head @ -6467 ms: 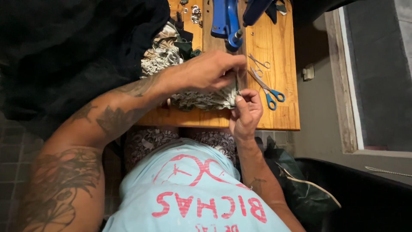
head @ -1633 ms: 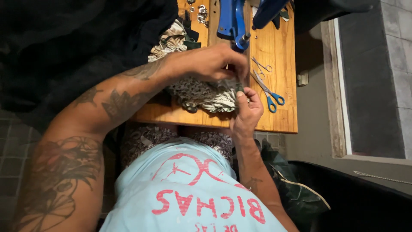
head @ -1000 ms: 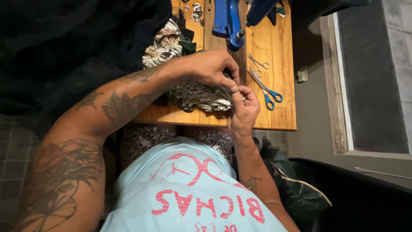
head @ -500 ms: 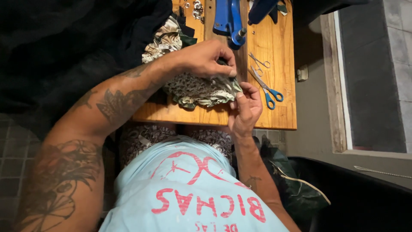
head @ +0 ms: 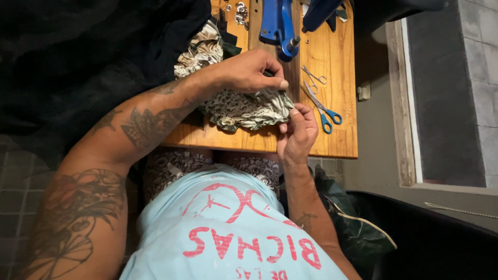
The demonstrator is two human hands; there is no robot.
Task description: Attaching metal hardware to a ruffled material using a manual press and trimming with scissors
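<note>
My left hand (head: pixel 248 71) is closed, thumb and fingertips pinched on the far edge of the gathered patterned fabric (head: pixel 244 108), which lies bunched on the near part of the wooden table (head: pixel 342 140), just under my fingers. My right hand (head: pixel 298 132) comes up from the near edge, its fingers curled shut on the fabric's right-hand end, so the cloth's corner sits between my two grips. I cannot tell whether anything small, such as a needle or thread, is held in either pinch.

Just beyond my right fingertips lie the blue-handled scissors (head: pixel 324 109), and past them the small metal snips (head: pixel 314 79), both untouched. Farther off from my left hand stands a blue press tool (head: pixel 280 26), with small metal rings (head: pixel 239 11) beside it and more folded cloth (head: pixel 199 49) near my left wrist.

I judge the work to be midway: the fabric is gathered and gripped, yet nothing shows it cut or fastened.
</note>
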